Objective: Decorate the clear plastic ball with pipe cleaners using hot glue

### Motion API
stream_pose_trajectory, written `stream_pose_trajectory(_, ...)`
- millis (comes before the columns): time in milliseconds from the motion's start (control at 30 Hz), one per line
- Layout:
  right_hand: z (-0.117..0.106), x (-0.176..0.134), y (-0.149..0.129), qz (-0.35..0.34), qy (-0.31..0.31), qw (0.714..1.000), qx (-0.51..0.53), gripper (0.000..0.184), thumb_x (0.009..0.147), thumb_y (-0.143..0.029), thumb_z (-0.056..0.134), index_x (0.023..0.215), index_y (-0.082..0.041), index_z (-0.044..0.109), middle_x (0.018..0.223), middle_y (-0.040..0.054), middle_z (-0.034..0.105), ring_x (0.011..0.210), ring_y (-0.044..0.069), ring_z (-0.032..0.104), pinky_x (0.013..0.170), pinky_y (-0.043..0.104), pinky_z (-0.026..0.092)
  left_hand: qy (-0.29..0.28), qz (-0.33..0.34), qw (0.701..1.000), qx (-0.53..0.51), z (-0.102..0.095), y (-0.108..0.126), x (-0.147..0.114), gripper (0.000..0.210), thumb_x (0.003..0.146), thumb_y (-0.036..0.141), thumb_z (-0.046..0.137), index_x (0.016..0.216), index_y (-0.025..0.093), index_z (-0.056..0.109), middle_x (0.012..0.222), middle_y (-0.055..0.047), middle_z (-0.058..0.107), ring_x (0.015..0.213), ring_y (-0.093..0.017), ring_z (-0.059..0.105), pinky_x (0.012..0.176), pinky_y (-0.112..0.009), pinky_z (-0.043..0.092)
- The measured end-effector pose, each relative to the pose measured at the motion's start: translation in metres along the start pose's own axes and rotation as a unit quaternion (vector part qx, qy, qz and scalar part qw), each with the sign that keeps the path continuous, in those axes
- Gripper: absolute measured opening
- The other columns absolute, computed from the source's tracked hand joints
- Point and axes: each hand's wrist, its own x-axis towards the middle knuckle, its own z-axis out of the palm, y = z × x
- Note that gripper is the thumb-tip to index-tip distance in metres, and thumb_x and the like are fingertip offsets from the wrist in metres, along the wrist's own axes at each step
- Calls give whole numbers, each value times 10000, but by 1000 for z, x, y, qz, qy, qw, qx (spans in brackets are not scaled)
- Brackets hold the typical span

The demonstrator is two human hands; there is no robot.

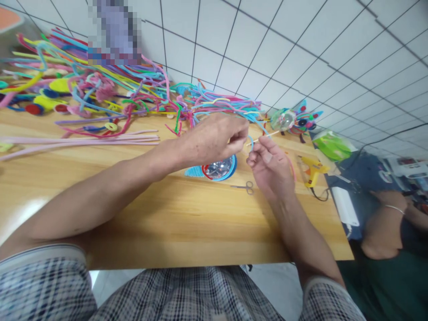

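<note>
My right hand (pixel 272 162) is closed in a pinch on a thin wooden stick (pixel 273 134), which points up to the right. A short light blue pipe cleaner (pixel 251 141) curves around the stick's lower end, between my two hands. Closed beside it, my left hand (pixel 219 138) has its fingertips at the pipe cleaner; they hide its end. Below my left hand lies a round, clear, shiny piece (pixel 219 168) rimmed in blue and red pipe cleaner, with a ribbed light blue part (pixel 194 171) at its left. Small scissors (pixel 248 187) lie near my right hand.
Loose coloured pipe cleaners (pixel 220 101) are heaped along the back. Pink strips (pixel 100 141) lie at left. A yellow glue gun (pixel 312 170), a decorated figure (pixel 302 121) and a green packet (pixel 332 145) are at right. Another person's arm (pixel 384 223) is beyond the table's right edge.
</note>
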Motion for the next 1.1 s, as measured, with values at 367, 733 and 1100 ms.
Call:
stream_pose_trajectory(367,2,0,1,19,-10,1000,21,439,753,-409,1083,1091,-322,816,861,-64,734,641,119,590,580,277,565,-32,11,996,-80,13,13,-4,183,1121,232,614,1080,201,790,882,-24,804,827,-172,720,811,-298,503)
stream_pose_trajectory(733,11,-3,7,-63,56,995,-51,432,720,-428,1117,1020,-326,824,769,-69,752,641,126,611,630,276,562,-45,34,997,-51,11,12,-6,179,1089,207,603,1026,202,771,872,-35,790,801,-184,687,774,-316,443)
stream_pose_trajectory(1100,5,-4,11,-18,45,999,6,429,777,-461,1113,1027,-336,787,897,-68,835,693,120,661,669,275,612,3,24,999,-44,12,18,-8,157,994,159,627,939,213,764,786,-29,745,749,-195,683,754,-352,489)
